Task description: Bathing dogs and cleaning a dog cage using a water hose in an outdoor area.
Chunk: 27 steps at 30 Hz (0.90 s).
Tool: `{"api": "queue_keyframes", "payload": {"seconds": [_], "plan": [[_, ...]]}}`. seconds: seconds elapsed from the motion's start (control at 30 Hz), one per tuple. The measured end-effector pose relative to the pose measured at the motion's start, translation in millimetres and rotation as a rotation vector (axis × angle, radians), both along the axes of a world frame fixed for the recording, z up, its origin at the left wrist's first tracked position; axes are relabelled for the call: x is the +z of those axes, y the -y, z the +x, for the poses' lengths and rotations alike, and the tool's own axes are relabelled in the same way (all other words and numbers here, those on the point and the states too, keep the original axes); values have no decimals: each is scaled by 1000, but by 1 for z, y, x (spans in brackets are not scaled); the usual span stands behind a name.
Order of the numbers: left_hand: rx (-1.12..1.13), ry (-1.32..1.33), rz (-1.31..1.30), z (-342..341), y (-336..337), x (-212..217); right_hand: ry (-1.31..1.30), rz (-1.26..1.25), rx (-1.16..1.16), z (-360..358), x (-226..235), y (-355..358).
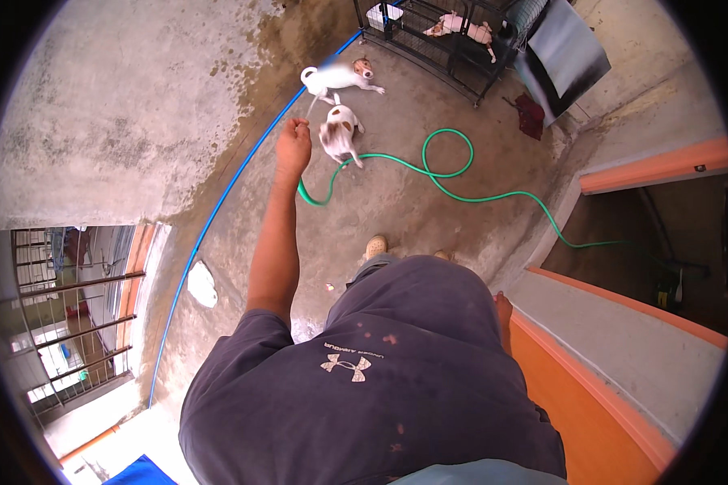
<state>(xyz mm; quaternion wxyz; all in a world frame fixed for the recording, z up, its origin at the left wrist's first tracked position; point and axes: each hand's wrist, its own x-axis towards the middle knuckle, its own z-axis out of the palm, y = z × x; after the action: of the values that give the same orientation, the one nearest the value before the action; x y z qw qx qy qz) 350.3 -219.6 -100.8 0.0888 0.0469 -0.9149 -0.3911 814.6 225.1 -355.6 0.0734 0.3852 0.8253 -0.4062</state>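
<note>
Dk shirt [380, 380] | L grip [294, 147] round green hose [493, 197] | R grip [503, 309] unclear | conc flr [404, 218], wall [137, 97]

The shirt [453, 380] partly hides the right hand [503, 310].

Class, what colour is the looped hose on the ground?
The looped hose is green, showing best in the head view.

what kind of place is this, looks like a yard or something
Probably a yard where dogs are kept: a white dog with a brown head and a white dog with brown patches are loose near a black metal-barred cage, and a long green hose loops nearby.
</note>
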Motion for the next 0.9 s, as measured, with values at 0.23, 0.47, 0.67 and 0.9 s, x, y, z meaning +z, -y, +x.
{"api": "queue_keyframes", "payload": {"seconds": [0.23,0.47,0.67,0.9], "plan": [[-34,-53,154,0,0,22,16,5,8,-3,-2,-1],[-37,-48,20,-20,31,27,19,-83,-75,-4,-6,-2],[13,83,-94,-33,63,57,102,-90,-141,2,3,4],[108,274,-287,1,127,17,142,-227,-214,6,-13,-8]]}}
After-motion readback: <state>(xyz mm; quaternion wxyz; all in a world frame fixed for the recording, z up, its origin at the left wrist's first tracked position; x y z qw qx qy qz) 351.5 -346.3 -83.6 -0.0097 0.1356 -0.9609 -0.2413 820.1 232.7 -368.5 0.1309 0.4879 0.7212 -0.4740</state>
